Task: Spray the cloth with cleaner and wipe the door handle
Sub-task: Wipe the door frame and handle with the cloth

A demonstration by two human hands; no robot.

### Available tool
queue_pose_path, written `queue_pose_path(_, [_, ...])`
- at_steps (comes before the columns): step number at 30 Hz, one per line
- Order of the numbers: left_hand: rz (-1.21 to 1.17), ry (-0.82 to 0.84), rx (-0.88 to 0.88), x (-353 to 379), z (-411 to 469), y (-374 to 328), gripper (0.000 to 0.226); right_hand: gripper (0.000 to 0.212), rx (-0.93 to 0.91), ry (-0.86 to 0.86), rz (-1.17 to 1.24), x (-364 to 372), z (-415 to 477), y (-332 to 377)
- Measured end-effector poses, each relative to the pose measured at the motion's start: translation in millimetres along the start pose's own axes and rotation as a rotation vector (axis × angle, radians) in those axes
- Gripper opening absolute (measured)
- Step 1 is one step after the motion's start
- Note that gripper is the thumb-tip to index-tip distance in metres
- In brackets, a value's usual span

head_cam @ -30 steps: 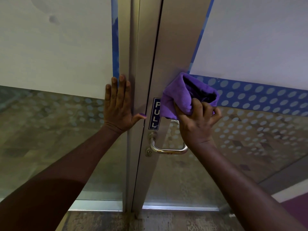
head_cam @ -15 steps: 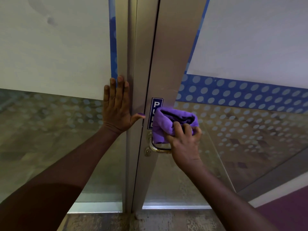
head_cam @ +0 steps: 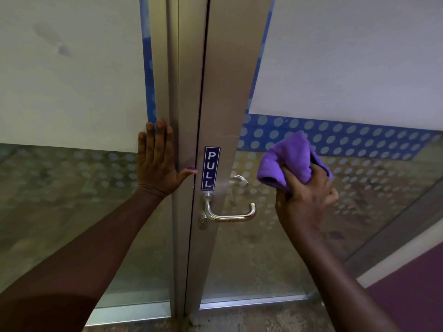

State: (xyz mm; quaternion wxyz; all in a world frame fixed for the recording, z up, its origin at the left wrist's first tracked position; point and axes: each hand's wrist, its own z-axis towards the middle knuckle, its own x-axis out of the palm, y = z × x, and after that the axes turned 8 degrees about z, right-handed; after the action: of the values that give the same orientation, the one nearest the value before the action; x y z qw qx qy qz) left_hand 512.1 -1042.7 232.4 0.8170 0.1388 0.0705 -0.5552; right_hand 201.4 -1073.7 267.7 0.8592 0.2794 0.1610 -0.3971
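I see the door handle [head_cam: 229, 213] as a polished silver metal lever mounted low on the brushed metal stile of the glass door, just below a blue PULL label. Its neck leaves a round base at the left, bends, and runs level to the right, ending in a short return that curves back toward the door. Its whole length is uncovered, with a yellowish reflection along the bar. The cloth [head_cam: 291, 159] I see is purple microfibre, bunched into a loose wad with a dark fold on its right side, held up and to the right of the handle, apart from it.
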Motion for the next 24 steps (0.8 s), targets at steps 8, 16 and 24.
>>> queue_pose_path(8, [-0.016, -0.009, 0.003, -2.2, 1.2, -0.7, 0.1, 0.044, 0.224, 0.037, 0.374, -18.6, -36.0, -9.4])
queue_pose_path(16, [-0.017, -0.006, 0.002, -1.6, 0.7, -0.3, 0.101, 0.039, 0.262, 0.082, 0.495, -19.3, -58.3, -16.9])
queue_pose_path(24, [0.007, 0.004, 0.016, 1.2, -1.1, 1.3, 0.103, 0.041, 0.297, 0.049, 0.53, -13.8, -69.4, -17.8])
